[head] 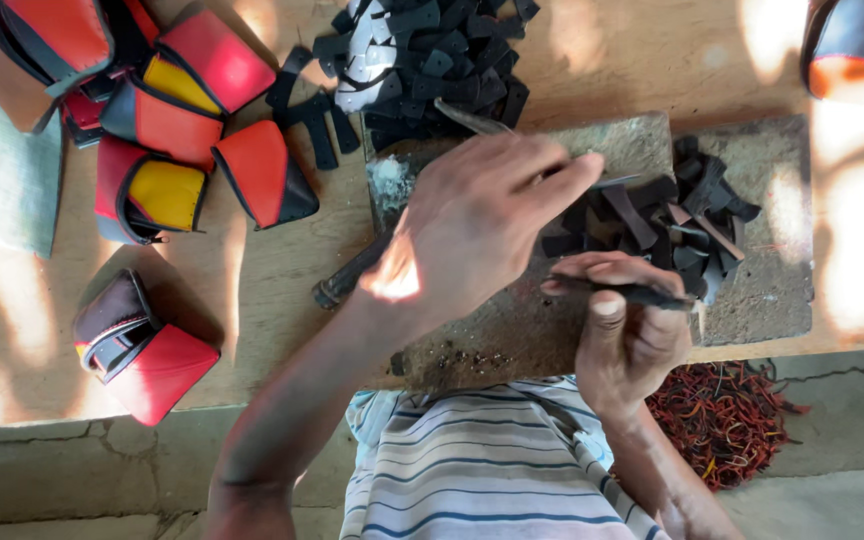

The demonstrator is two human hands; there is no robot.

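Two hands work over the stone slab (752,290) on the table (252,290): your right hand (627,335) is closed around a dark strip (642,293), your left hand (472,230) pinches a thin blade (472,120). You seem mid-trim. Next, steady the strip flat before cutting, near the strip pile (682,225).

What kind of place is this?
Probably a small leather or footwear workshop, worked by hand at floor level. Signs: heaps of cut black pieces, sewn red and yellow parts, a worn stone slab, and a pile of red trimmings.
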